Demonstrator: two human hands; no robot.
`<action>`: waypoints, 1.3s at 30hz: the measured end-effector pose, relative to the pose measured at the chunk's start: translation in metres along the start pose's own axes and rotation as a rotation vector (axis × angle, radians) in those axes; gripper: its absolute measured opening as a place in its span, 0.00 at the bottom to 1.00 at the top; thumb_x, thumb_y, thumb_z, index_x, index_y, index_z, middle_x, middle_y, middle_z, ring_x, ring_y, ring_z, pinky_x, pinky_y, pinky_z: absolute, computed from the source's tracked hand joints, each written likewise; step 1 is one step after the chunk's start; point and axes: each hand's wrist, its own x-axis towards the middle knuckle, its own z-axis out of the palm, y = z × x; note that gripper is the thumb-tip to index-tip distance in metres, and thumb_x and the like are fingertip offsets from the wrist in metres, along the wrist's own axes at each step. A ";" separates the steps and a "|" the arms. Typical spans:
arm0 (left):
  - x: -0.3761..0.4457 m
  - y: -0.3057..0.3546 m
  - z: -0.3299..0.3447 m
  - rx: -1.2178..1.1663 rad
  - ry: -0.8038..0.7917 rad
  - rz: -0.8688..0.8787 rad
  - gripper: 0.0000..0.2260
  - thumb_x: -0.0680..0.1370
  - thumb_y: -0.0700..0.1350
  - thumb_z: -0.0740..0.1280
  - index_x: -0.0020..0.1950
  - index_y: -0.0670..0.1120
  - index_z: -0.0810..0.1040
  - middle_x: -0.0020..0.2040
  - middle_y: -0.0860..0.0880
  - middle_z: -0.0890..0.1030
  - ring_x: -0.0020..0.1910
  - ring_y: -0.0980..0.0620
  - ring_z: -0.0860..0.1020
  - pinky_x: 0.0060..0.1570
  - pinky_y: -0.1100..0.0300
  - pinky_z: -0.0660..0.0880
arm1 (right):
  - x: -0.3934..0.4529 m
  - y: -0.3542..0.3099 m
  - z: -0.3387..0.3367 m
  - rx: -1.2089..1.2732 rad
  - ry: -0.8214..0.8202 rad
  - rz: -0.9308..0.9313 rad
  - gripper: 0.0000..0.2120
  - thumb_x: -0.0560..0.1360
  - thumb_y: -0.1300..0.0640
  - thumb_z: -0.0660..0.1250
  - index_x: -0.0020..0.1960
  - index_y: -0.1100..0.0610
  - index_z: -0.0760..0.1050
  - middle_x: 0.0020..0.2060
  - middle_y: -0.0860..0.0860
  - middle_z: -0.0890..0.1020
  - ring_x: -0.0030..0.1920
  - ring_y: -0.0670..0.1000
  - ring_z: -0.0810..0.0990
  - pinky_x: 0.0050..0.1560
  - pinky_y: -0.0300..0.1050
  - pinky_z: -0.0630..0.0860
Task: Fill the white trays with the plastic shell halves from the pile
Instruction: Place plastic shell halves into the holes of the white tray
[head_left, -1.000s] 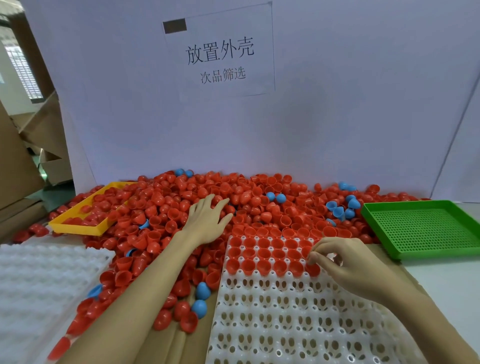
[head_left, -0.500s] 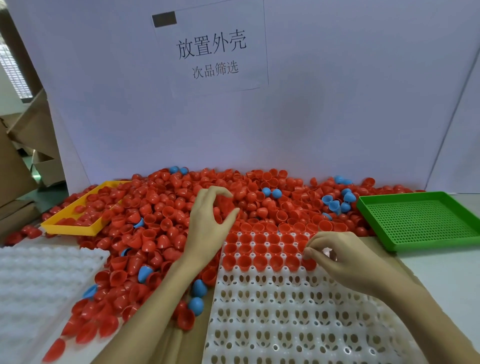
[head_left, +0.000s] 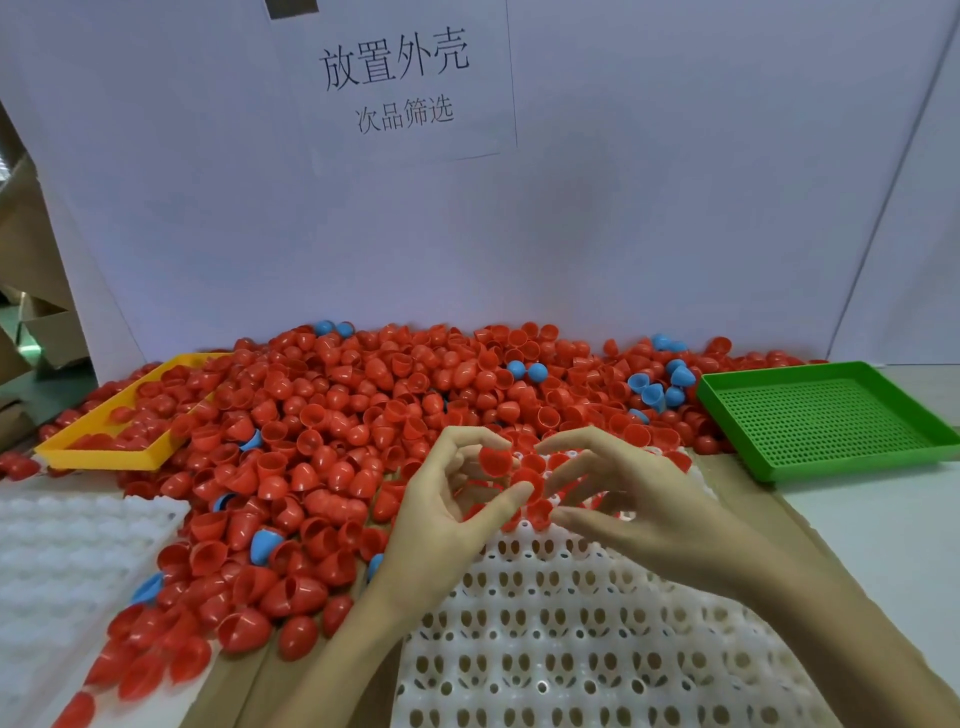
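A white backboard (head_left: 623, 234) stands behind the bench, with a paper sign (head_left: 400, 78) printed in black characters fixed to it. Along its foot spreads the wide pile of red plastic shell halves (head_left: 332, 431), a few blue plastic shell halves (head_left: 657, 387) scattered through it. In front lies the white perforated plastic tray (head_left: 571, 649), its near rows of sockets bare and red shells seated in its far rows, partly hidden behind the hands. A second white moulded tray (head_left: 67, 566) lies at the left edge, shells spilling against its side. A green perforated tray (head_left: 831, 415) sits to the right beside the pile; a yellow tray (head_left: 119, 421) lies at the left, half buried in shells.

Both forearms reach in from below and meet over the far end of the middle tray. The left hand (head_left: 441, 514) is turned palm inward, its fingers curled, pinching a red shell half (head_left: 494, 461) between forefinger and thumb. The right hand (head_left: 639, 499) arches above the filled rows, fingers spread and bent, fingertips (head_left: 563, 514) down among the seated shells; whether it grips one cannot be told.
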 end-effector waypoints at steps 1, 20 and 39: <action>0.000 0.001 -0.001 -0.016 -0.027 -0.002 0.16 0.78 0.44 0.77 0.64 0.52 0.78 0.57 0.48 0.84 0.59 0.46 0.83 0.59 0.58 0.80 | 0.000 -0.001 0.004 0.000 0.016 -0.013 0.21 0.78 0.50 0.74 0.66 0.38 0.72 0.53 0.40 0.85 0.52 0.45 0.86 0.49 0.41 0.84; -0.004 0.001 -0.002 0.067 -0.026 0.003 0.15 0.81 0.47 0.72 0.68 0.54 0.80 0.59 0.54 0.86 0.61 0.53 0.84 0.63 0.56 0.80 | 0.001 -0.001 0.005 -0.011 0.128 -0.090 0.17 0.77 0.56 0.77 0.58 0.40 0.76 0.51 0.42 0.85 0.50 0.48 0.86 0.47 0.42 0.83; -0.009 -0.002 0.002 0.438 -0.026 0.188 0.17 0.83 0.43 0.69 0.66 0.63 0.77 0.52 0.63 0.85 0.55 0.63 0.83 0.55 0.73 0.75 | 0.001 -0.003 0.009 -0.049 0.072 -0.143 0.14 0.83 0.59 0.68 0.64 0.43 0.80 0.49 0.43 0.84 0.50 0.51 0.85 0.45 0.45 0.83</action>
